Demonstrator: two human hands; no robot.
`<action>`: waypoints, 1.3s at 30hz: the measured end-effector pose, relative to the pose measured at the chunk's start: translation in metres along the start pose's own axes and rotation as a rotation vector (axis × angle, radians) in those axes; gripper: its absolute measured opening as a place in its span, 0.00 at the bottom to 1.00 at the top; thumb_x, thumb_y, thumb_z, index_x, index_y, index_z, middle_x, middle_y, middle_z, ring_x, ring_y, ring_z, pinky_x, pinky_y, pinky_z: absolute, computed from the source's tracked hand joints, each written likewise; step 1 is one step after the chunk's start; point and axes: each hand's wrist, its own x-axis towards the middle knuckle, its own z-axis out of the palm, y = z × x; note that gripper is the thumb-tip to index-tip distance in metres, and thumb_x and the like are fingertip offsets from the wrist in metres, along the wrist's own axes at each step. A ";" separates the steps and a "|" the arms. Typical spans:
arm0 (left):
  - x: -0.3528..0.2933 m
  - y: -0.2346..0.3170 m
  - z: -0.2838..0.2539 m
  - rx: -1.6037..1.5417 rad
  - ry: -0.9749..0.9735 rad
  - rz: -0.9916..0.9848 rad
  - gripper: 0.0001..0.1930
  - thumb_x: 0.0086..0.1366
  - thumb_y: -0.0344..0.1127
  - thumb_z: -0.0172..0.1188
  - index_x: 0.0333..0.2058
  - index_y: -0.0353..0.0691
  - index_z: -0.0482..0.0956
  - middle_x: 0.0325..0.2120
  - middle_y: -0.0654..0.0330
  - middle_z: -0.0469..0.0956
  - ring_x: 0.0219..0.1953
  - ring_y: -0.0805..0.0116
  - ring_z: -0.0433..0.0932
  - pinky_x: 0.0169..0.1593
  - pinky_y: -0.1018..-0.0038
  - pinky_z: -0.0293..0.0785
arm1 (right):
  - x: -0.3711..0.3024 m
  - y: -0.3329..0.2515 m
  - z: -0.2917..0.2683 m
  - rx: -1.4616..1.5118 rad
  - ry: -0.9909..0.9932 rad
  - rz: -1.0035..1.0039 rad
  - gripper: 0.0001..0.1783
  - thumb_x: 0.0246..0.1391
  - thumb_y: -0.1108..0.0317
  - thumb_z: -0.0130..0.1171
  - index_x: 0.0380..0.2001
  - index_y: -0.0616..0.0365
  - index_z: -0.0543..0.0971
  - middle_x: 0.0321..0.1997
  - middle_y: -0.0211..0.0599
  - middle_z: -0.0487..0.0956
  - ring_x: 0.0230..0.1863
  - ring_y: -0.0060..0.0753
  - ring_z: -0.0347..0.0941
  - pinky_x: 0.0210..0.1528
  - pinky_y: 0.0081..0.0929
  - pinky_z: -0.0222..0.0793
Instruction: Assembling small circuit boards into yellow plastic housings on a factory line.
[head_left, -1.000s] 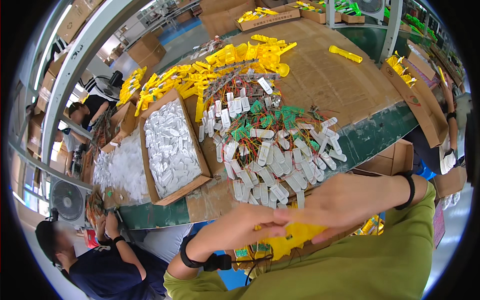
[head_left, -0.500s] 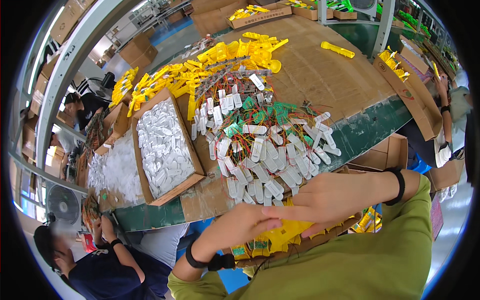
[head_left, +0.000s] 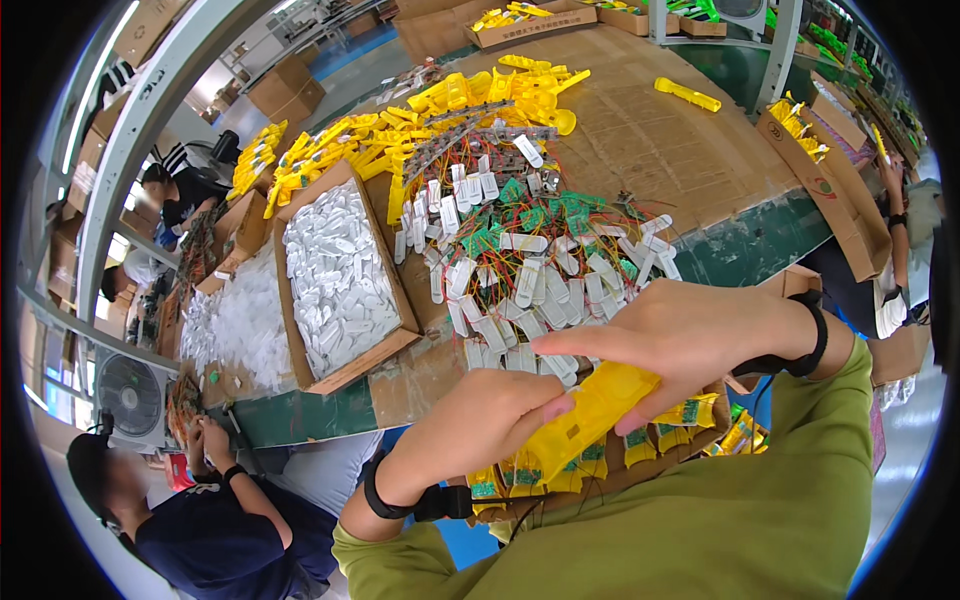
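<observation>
A yellow plastic housing [head_left: 598, 412], long and trough-shaped, is held at a tilt close in front of my body. My left hand [head_left: 485, 420] pinches its lower left end with thumb and fingers closed. Around the upper right end my right hand [head_left: 690, 340] grips it, with one finger reaching left over the top. Just beneath lie several yellow housings with green circuit boards [head_left: 486, 487] in a cardboard box, partly hidden by my hands. Beyond my hands spreads a heap of white oblong pieces [head_left: 530, 285] with red and yellow wires and green boards [head_left: 575, 210].
Left of the heap stands a cardboard box [head_left: 408, 338] full of white pieces. A pile of yellow housings [head_left: 340, 145] lies behind, with one single yellow housing [head_left: 687, 95] farther right. A person [head_left: 220, 520] sits at the left; another person's arm [head_left: 897, 215] shows at right.
The yellow housing has come up from above the box, tilted, and now shows clearly between my hands. My right hand has risen; its fingers now wrap the housing's end. The view has shifted slightly.
</observation>
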 end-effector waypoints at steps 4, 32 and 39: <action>0.004 -0.009 -0.003 -0.060 -0.056 0.000 0.09 0.57 0.36 0.51 0.26 0.36 0.72 0.16 0.51 0.68 0.18 0.54 0.68 0.23 0.68 0.63 | 0.004 -0.002 -0.003 -0.012 -0.124 0.104 0.46 0.38 0.54 0.61 0.57 0.53 0.48 0.15 0.41 0.69 0.17 0.47 0.67 0.18 0.33 0.61; -0.010 -0.037 0.053 -1.040 0.397 -0.258 0.45 0.43 0.71 0.48 0.45 0.31 0.61 0.30 0.57 0.71 0.29 0.68 0.75 0.32 0.75 0.70 | -0.065 0.221 -0.007 0.181 0.834 0.702 0.10 0.42 0.74 0.49 0.32 0.62 0.72 0.30 0.41 0.73 0.36 0.31 0.71 0.37 0.26 0.65; 0.015 -0.039 0.026 -1.114 0.443 -0.244 0.24 0.48 0.41 0.62 0.41 0.35 0.67 0.33 0.61 0.71 0.35 0.69 0.74 0.38 0.75 0.69 | -0.049 0.122 -0.051 -0.041 1.167 0.296 0.09 0.48 0.77 0.47 0.34 0.61 0.73 0.35 0.30 0.72 0.34 0.20 0.67 0.38 0.18 0.62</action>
